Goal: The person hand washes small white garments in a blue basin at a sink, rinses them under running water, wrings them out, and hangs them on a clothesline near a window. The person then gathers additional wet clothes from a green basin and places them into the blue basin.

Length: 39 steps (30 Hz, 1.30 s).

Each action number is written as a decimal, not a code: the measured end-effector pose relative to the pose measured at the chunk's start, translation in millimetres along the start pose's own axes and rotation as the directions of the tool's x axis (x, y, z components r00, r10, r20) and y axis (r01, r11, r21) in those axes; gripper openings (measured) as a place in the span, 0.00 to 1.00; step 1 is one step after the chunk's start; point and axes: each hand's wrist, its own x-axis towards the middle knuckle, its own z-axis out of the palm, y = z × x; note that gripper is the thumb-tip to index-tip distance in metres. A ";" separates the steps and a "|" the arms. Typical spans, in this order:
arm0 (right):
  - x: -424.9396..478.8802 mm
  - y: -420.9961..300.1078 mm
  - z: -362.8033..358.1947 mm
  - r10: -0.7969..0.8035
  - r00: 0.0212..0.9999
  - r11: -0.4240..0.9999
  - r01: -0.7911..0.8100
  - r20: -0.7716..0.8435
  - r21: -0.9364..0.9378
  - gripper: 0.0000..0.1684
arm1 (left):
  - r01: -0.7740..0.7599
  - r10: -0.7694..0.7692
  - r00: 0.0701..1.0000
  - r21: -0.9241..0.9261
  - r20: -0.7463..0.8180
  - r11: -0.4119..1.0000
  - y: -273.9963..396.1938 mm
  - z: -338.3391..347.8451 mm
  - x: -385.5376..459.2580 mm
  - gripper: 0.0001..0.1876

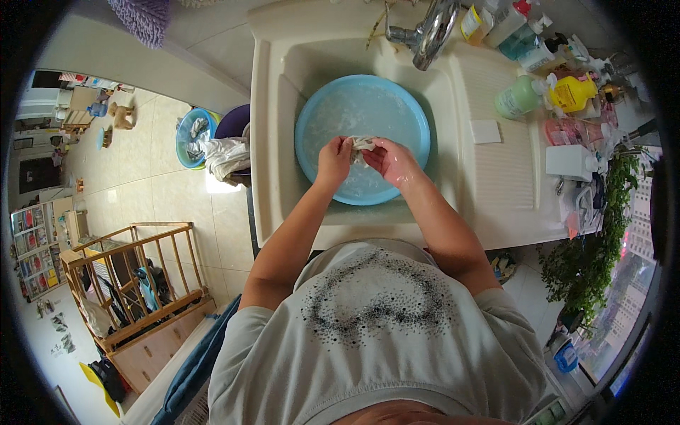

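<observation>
A round light-blue plastic basin (361,198) stands in the cream laundry sink (289,64), filled with cloudy, sudsy water (366,109). Over its near half, a small wet whitish cloth (363,143) is bunched up between my two hands. My left hand (335,157) pinches its left end with thumb and fingers. The other end is in my right hand (394,162), whose fingers curl under it, wet and shiny. The cloth's lower part hangs close to the water; I cannot tell whether it touches.
A chrome faucet (429,37) overhangs the sink's back right. On the ribbed washboard ledge (504,175) lies a white soap bar (485,132), with several pump bottles (518,96) behind. Left of the sink, light laundry (228,154) drapes near a blue tub (186,154) on the floor.
</observation>
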 end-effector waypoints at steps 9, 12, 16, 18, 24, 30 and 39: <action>-0.4 16.2 9.5 -0.359 0.933 0.826 0.318 0.002 -0.466 0.11 | 0.224 -0.163 0.964 -0.312 0.210 0.923 18.1 3.0 -6.6 0.11; -3.8 5.3 4.6 -0.467 0.869 0.399 0.372 0.163 -0.838 0.11 | 0.265 -0.200 0.950 -0.282 0.238 0.922 13.9 -1.2 -6.1 0.11; -22.9 -9.8 11.2 -0.562 0.696 -0.159 0.440 0.447 -0.884 0.08 | 0.224 -0.204 0.969 -0.146 0.140 0.964 -8.3 -5.5 -1.6 0.09; -29.7 -11.7 13.3 -0.531 0.668 -0.384 0.358 0.521 -0.851 0.07 | 0.005 0.010 0.999 0.296 -0.049 0.955 -0.5 -0.9 -3.2 0.07; -42.0 7.2 18.9 -0.403 0.793 -0.193 0.415 0.457 -0.889 0.07 | -0.302 0.480 0.877 0.785 0.007 0.540 20.9 -2.3 -1.1 0.06; -15.3 14.1 -21.2 0.206 0.949 0.826 -0.037 0.239 -0.563 0.23 | -0.263 0.351 0.936 0.713 0.025 0.649 20.0 -16.8 3.0 0.06; 94.3 45.9 -60.5 -0.103 0.994 0.971 0.092 0.040 0.221 0.24 | -0.453 0.461 0.880 0.496 0.116 0.741 54.9 -7.0 -21.6 0.12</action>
